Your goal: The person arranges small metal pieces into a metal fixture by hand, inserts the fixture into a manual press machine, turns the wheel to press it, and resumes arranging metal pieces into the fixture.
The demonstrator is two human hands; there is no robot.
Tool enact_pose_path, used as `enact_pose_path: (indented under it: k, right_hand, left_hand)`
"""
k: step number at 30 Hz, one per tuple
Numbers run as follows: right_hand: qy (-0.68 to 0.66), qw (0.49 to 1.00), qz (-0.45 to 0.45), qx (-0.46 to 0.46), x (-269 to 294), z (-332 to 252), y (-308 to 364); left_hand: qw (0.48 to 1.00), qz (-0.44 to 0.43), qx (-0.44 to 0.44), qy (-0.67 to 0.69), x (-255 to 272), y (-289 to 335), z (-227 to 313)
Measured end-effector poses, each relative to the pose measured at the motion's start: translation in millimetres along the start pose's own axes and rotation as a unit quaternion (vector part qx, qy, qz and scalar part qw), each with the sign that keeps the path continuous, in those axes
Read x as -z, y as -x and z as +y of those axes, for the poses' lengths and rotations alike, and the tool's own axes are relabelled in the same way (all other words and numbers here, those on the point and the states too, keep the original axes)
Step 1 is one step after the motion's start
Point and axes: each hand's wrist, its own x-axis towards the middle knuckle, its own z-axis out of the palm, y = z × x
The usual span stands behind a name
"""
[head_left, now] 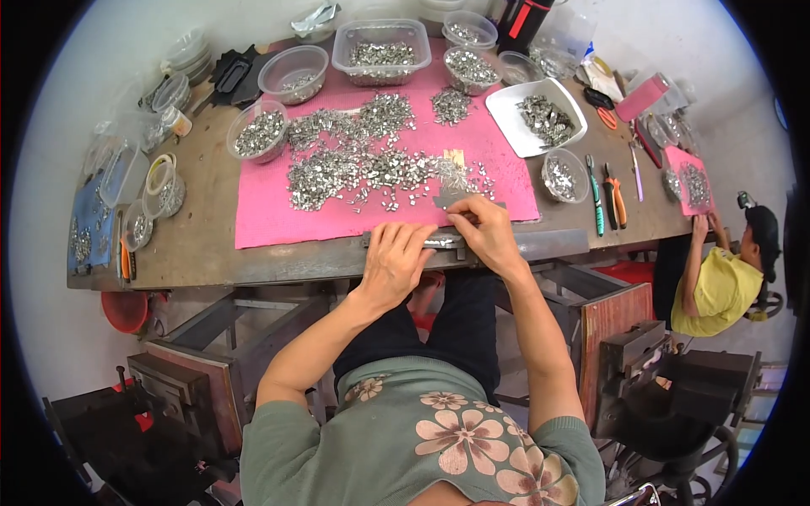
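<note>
At the front edge of the table, my left hand [393, 256] lies with bent fingers around the left end of a short metal bar [443, 241]. To its right, my right hand [488, 234] is closed in a pinch at the bar's far side; whatever lies between its fingertips is too small to make out. Beyond the right fingertips is a flat grey metal plate [445, 201], partly hidden by that hand. Loose small silvery metal pieces [388, 169] are heaped on the pink mat [278, 228] in front of both hands.
Plastic tubs [257, 131] of metal pieces line the mat's far side. At right are a white tray [504, 135], a round tub [564, 175] and orange-handled pliers [619, 207]. A person in a yellow top [717, 291] works farther right. Metal-framed stools [616, 337] flank me.
</note>
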Motion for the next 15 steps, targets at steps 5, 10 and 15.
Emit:
enact_pose_path:
  k: [5,10,15]
  right_hand:
    - [-0.063,0.998,-0.004,-0.018,-6,-21,18]
    - [-0.05,0.997,0.031,0.05,-27,-17,27]
    - [-0.044,0.997,0.046,0.037,-37,-16,26]
  left_hand:
    - [1.0,0.009,0.012,0.006,-5,4,-2]
    - [0.999,0.028,0.044,-0.01,2,7,-3]
    - [0.998,0.035,0.05,0.001,2,8,-4]
